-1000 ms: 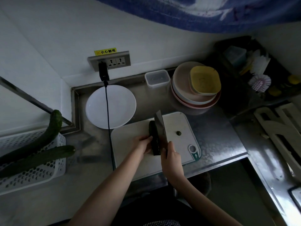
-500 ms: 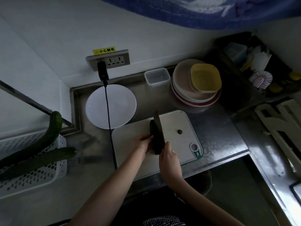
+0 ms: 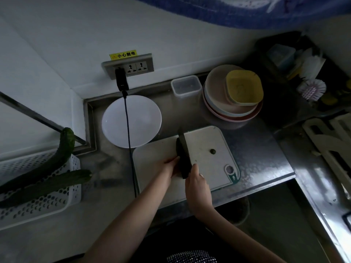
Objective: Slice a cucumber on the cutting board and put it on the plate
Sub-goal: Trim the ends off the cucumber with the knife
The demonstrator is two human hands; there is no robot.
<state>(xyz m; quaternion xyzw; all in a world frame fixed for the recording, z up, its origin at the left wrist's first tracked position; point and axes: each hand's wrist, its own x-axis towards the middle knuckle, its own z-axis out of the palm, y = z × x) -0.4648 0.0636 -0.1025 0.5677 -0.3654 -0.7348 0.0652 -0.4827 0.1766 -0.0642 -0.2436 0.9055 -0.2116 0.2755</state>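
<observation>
**Progress status: slicing under way, plate not yet loaded**

**Position of parts.** The cutting board [image 3: 205, 149] lies on the steel bench [image 3: 256, 158]. A short dark piece of cucumber [image 3: 178, 149] lies on the board, near its middle. The knife [image 3: 184, 154] stands edge-down, just beside or on this piece; the dim light hides the exact line of contact. The plate [image 3: 131, 121] stands just beyond the left far corner of the board. A black cable [image 3: 129, 141] runs across it from the wall socket [image 3: 129, 65].

**Hands.** The left hand [image 3: 170, 166] rests on the board with its fingers curled against the cucumber and steadies it. The right hand [image 3: 197, 184] is closed round the knife handle; the handle itself is hidden inside the fist.

**Work done.** One small green end piece [image 3: 213, 151] lies apart on the right half of the board. This suggests that the tip is trimmed off. No finished slices can be made out beside the blade; the area is too dark to tell.

**Work left.**
1. Cut the held piece into slices.
2. Move the slices to the plate, which holds no cucumber at present.

**Note.** Two whole cucumbers [image 3: 57, 160] lie in the white basket [image 3: 38, 202] at the left, uncut. The task sentence names one cucumber only, so these are probably spare stock.
</observation>
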